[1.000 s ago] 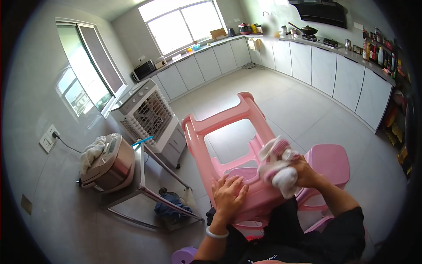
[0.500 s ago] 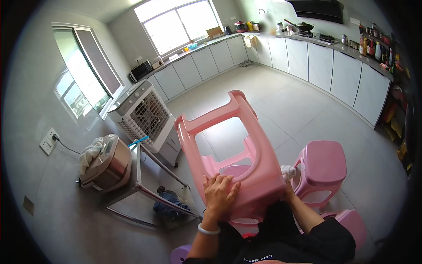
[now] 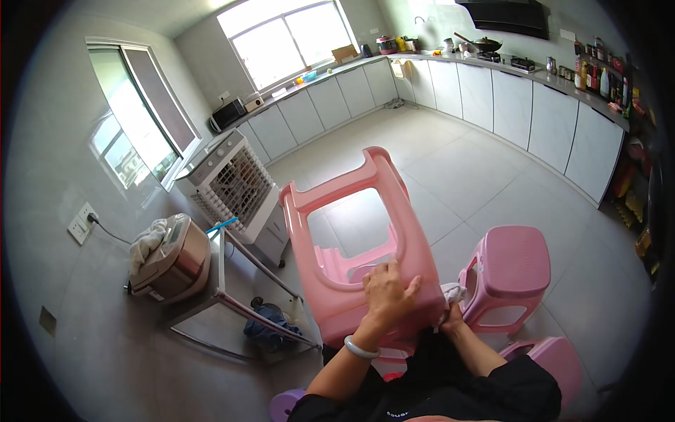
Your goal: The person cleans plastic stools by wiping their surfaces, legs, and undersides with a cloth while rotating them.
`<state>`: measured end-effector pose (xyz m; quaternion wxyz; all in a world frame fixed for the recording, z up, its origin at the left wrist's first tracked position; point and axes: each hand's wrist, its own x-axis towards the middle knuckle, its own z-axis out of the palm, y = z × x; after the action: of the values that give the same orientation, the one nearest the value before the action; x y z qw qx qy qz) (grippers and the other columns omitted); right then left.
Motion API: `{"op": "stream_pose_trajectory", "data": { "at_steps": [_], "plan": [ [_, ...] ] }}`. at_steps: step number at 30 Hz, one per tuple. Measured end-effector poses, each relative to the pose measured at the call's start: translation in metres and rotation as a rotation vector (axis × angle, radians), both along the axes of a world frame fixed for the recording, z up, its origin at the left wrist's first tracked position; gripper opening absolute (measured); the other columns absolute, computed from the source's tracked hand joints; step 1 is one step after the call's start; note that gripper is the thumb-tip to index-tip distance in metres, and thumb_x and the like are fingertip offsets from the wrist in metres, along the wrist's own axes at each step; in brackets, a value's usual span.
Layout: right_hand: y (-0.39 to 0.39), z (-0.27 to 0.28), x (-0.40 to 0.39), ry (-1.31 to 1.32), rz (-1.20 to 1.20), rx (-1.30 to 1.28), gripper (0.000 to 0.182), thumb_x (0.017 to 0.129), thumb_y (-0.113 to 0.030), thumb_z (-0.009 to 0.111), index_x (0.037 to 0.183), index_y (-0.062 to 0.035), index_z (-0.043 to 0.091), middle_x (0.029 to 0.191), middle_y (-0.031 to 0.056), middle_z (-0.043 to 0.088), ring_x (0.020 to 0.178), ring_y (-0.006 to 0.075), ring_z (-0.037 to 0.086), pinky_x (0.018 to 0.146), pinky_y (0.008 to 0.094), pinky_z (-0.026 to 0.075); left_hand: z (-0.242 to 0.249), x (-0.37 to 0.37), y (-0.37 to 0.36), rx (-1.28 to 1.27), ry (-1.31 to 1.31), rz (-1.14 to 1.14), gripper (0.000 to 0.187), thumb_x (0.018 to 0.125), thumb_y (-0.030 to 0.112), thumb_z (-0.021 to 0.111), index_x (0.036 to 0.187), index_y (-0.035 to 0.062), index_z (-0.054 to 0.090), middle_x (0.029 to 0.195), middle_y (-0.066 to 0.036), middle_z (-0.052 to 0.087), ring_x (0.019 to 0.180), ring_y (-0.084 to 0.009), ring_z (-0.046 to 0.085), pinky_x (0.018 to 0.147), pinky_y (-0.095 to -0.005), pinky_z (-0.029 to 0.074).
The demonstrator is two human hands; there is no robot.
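Observation:
A large pink plastic stool (image 3: 334, 306) lies tipped on its side in front of me, its legs pointing away and an open side panel facing up. My left hand (image 3: 388, 292) grips it at the lower rim of the panel opening, with the thumb apart on the panel. A light ring-shaped bangle circles that wrist. My right hand (image 3: 453, 321) is closed on a whitish cloth (image 3: 454, 291) at the stool's right edge, by the seat end. Part of the cloth and some fingers are hidden.
A pink stool (image 3: 519, 261) stands upright at right, with another pink stool (image 3: 555, 366) nearer me. A purple stool (image 3: 287, 404) shows at lower left. On the left, a metal-framed stand (image 3: 223, 281) carries a rice cooker (image 3: 172, 260); behind it is an air cooler (image 3: 235, 179).
My left hand has moved right across the panel to the opening's rim. My right hand and the cloth have shifted slightly left and down. The tipped stool has turned slightly.

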<state>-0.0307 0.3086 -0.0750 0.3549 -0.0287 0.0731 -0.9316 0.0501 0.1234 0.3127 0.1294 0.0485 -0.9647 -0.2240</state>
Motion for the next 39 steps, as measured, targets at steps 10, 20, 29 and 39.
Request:
{"op": "stream_pose_trajectory", "data": {
  "at_steps": [10,20,29,39],
  "plan": [
    [0.019,0.091,0.015,0.085,-0.453,0.189,0.057,0.097,-0.049,0.053,0.136,-0.0066,0.055,0.134,0.0138,0.062,0.125,0.0295,0.058,0.11,0.0452,0.046,0.014,0.045,-0.068,0.786,0.217,0.02,0.063,0.088,0.027,0.074,0.14,-0.0023,0.054,0.127,-0.018,0.065,0.113,-0.0296,0.064,0.102,-0.0401,0.046],
    [0.033,0.241,0.017,0.229,-0.735,0.147,0.063,0.1,-0.049,0.051,0.148,-0.0096,0.042,0.145,0.0136,0.05,0.134,0.0298,0.05,0.11,0.0443,0.046,-0.021,0.08,-0.126,1.556,0.547,-0.147,0.048,0.099,0.018,0.059,0.139,-0.0077,0.05,0.124,-0.015,0.065,0.115,-0.0209,0.062,0.102,-0.0358,0.048],
    [0.027,0.252,0.043,0.362,-0.589,0.16,0.066,0.099,-0.053,0.053,0.149,-0.011,0.042,0.147,0.0111,0.05,0.133,0.0304,0.052,0.111,0.0461,0.045,-0.136,0.069,-0.162,1.559,0.525,-0.029,0.052,0.102,0.029,0.058,0.141,-0.0021,0.043,0.122,-0.013,0.061,0.11,-0.0194,0.06,0.101,-0.0361,0.048],
    [0.009,0.29,0.026,0.428,-0.558,0.533,0.073,0.098,-0.056,0.054,0.152,-0.0099,0.036,0.148,0.0111,0.047,0.133,0.0281,0.05,0.109,0.0454,0.045,-0.069,0.062,-0.171,1.175,0.356,0.072,0.094,0.086,0.02,0.077,0.157,-0.0014,0.019,0.148,-0.019,0.042,0.133,-0.0265,0.047,0.11,-0.0361,0.04]
  ]
}}
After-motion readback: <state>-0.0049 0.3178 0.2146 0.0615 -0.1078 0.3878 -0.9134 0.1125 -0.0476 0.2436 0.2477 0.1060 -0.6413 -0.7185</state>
